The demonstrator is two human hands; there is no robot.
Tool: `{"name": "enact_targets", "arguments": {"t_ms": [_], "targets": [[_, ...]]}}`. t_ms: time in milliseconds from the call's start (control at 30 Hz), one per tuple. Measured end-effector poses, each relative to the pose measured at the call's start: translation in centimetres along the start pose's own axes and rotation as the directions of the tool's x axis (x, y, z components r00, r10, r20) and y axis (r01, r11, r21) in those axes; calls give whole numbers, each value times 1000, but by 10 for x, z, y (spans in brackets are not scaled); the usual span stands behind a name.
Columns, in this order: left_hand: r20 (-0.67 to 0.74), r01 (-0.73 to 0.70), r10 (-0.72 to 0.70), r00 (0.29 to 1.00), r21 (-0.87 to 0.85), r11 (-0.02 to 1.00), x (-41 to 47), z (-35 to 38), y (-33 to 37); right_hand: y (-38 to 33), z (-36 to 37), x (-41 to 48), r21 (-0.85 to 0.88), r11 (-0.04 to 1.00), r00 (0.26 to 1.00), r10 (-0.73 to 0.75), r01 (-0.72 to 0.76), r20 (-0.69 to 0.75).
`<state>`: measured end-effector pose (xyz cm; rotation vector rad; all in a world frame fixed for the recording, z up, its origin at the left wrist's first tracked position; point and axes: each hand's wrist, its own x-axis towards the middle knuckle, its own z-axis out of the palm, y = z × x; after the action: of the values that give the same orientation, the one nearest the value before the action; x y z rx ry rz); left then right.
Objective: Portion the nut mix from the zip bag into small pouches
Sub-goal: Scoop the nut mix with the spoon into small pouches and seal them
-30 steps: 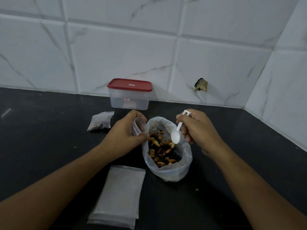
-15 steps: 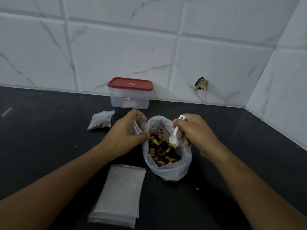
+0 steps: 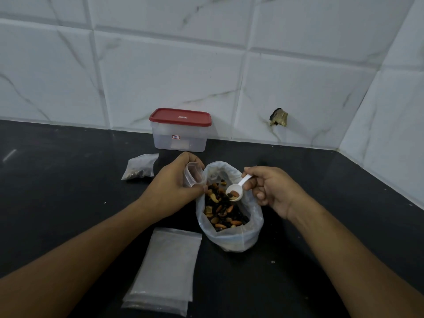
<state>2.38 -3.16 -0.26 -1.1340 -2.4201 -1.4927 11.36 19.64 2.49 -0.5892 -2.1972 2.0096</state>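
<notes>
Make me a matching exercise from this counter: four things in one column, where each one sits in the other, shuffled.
1 scoop
2 open pouch
3 red-lidded tub
4 pouch stack

A against the tiled wall
B held by the left hand
C flat on the counter, nearest the camera
D in the right hand, over the zip bag

Pairs: 1-D, 2-B, 3-A, 4-C

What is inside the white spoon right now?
A few pieces of nut mix sit in the bowl of the white spoon, one reddish-brown on top. Anything beneath them is covered.
</notes>
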Motion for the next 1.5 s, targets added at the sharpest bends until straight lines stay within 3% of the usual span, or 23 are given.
{"name": "enact_targets", "arguments": {"t_ms": [233, 433, 733, 1033, 1167, 1267, 1333, 1500], "targets": [[-6, 1, -1, 1000, -11, 1000, -1, 0, 2, -5, -4, 2, 216, 975, 999, -41, 47, -35], [0, 21, -21, 1000, -12, 1000, -1, 0, 4, -14, 15, -16, 309, 945, 981, -153, 111, 117], [-5, -1, 1, 1000, -37, 999, -1, 1, 6, -10, 41, -35, 87, 960, 932, -278, 265, 231], [-19, -31, 30, 999, -44, 999, -1, 1, 3, -4, 46, -33, -151, 860, 855, -437, 488, 278], [-20, -1, 0, 1000, -59, 998, 0, 1, 2, -9, 41, -33, -24, 879, 862, -462, 477, 208], [-20, 23, -24, 1000, -34, 999, 0, 0, 1, -14, 32, -29, 167, 908, 912, -402, 385, 79], [-24, 23, -24, 999, -25, 999, 0, 0, -1, -15, 25, -25, 206, 915, 936, -351, 346, -13], [-32, 8, -9, 999, -30, 1000, -1, 0, 0, -9, 10, -15, -223, 903, 912, -397, 366, -108]]}}
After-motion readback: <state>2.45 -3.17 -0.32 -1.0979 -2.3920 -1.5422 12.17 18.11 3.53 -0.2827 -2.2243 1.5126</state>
